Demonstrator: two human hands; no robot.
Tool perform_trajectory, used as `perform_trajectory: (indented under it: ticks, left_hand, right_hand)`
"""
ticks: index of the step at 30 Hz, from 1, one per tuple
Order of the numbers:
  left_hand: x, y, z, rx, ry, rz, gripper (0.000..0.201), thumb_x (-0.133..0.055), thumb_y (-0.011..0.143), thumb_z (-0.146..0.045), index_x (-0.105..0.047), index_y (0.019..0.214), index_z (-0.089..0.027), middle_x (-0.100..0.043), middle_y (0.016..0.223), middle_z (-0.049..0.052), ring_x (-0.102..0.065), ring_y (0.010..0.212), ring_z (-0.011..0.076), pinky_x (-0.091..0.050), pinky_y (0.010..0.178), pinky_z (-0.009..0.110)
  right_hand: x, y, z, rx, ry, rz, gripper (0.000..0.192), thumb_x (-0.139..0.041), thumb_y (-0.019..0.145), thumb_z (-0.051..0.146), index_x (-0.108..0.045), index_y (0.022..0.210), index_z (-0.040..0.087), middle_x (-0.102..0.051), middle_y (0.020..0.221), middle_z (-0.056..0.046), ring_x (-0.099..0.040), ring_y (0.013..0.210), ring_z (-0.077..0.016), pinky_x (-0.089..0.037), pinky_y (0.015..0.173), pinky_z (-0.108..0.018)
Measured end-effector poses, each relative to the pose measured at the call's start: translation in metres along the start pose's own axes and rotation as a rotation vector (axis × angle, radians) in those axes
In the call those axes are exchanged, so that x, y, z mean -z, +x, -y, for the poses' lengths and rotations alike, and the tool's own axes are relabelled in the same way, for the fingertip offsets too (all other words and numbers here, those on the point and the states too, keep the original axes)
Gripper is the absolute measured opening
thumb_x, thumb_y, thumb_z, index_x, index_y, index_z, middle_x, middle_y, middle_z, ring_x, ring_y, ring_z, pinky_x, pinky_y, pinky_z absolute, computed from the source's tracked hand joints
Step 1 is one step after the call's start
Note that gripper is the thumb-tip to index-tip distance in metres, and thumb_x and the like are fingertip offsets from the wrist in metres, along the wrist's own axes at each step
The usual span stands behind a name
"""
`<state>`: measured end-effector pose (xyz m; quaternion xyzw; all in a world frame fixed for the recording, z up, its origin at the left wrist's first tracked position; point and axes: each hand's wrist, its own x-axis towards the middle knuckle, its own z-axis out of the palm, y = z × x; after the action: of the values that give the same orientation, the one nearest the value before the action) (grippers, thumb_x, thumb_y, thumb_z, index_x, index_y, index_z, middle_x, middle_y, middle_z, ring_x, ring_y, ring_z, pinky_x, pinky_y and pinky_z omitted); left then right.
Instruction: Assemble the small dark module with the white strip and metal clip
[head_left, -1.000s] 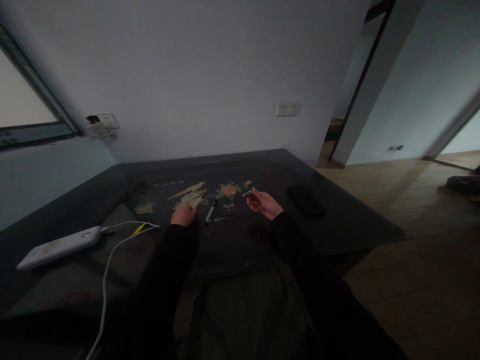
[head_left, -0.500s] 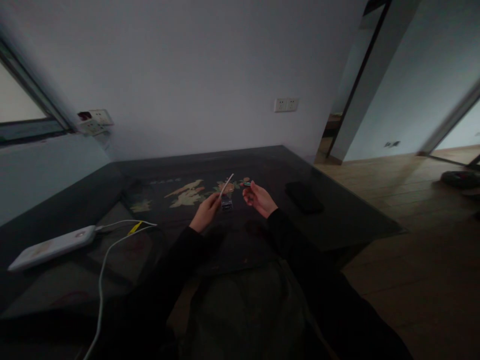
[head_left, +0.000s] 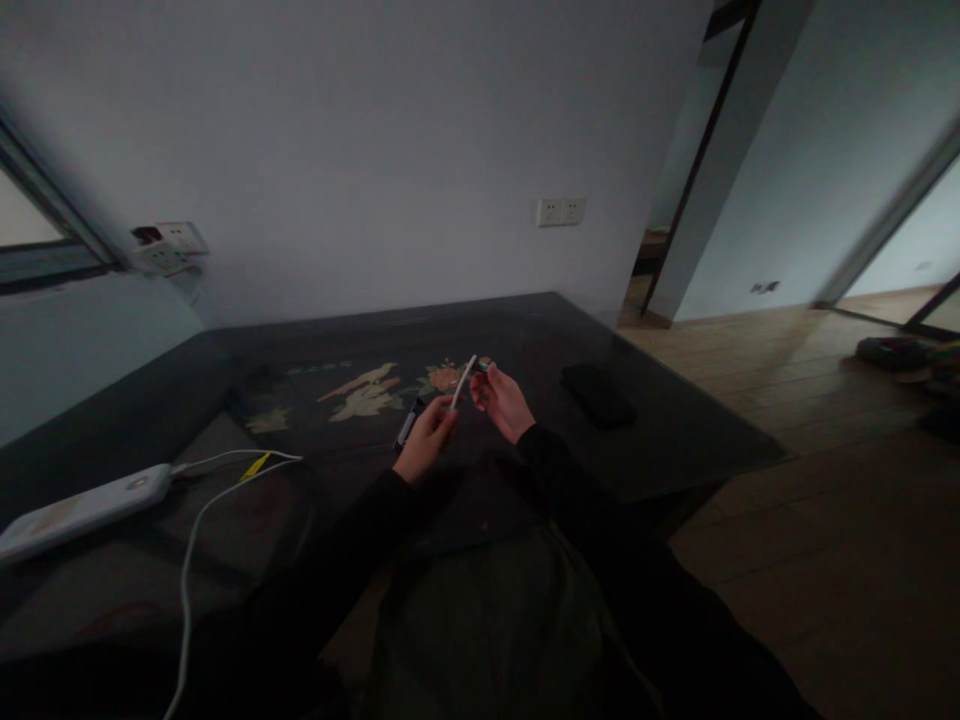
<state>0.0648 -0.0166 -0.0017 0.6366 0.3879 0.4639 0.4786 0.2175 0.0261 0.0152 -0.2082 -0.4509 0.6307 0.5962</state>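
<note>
The thin white stick [head_left: 463,381] is pinched in the left hand [head_left: 425,447] above the desk [head_left: 675,440] — bring it slowly, steadily, to the small piece [head_left: 484,366] gripped by the right hand [head_left: 501,402].

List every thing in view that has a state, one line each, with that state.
left hand: raised above the table, shut on the white stick.
white stick: held tilted, upper end beside the right hand's small object.
right hand: raised, pinching a small object.
small object: gripped at the fingertips, too small to identify.
pen: lying flat on the table.
power bank: lying flat, white cable plugged in.
dark phone: lying flat, screen dark.
</note>
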Motion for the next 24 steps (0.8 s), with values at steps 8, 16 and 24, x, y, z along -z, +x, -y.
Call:
perform_trajectory:
  ticks: [8, 16, 24]
  left_hand:
    - [-0.001, 0.004, 0.01, -0.023, 0.11, -0.057, 0.037, -0.051, 0.084, -0.045, -0.05, 0.108, -0.017, -0.038, 0.059, -0.006, -0.035, 0.046, 0.0065, -0.025, 0.041, 0.017]
    - [-0.001, 0.002, 0.013, -0.048, 0.201, -0.101, 0.032, -0.048, 0.087, -0.041, -0.053, 0.107, -0.016, -0.041, 0.06, -0.004, -0.037, 0.048, 0.0072, -0.026, 0.044, 0.018]
    - [-0.002, 0.002, 0.013, -0.078, 0.261, -0.157, 0.032, -0.048, 0.086, -0.041, -0.055, 0.105, -0.016, -0.042, 0.06, -0.004, -0.038, 0.049, 0.0082, -0.028, 0.046, 0.019]
  right_hand:
    - [0.0, -0.001, 0.002, -0.001, 0.026, -0.026, 0.044, -0.065, 0.068, 0.06, -0.058, 0.078, 0.018, -0.054, 0.07, 0.001, -0.047, 0.058, -0.0084, -0.03, 0.046, -0.022]
    - [0.001, -0.001, -0.006, 0.003, -0.017, -0.051, 0.041, -0.064, 0.069, 0.059, -0.055, 0.074, 0.019, -0.053, 0.071, 0.001, -0.046, 0.058, -0.0087, -0.03, 0.046, -0.022]
    - [-0.001, 0.001, -0.006, 0.009, -0.041, -0.048, 0.043, -0.065, 0.067, 0.06, -0.054, 0.071, 0.019, -0.052, 0.07, 0.0, -0.045, 0.059, -0.0093, -0.03, 0.046, -0.022]
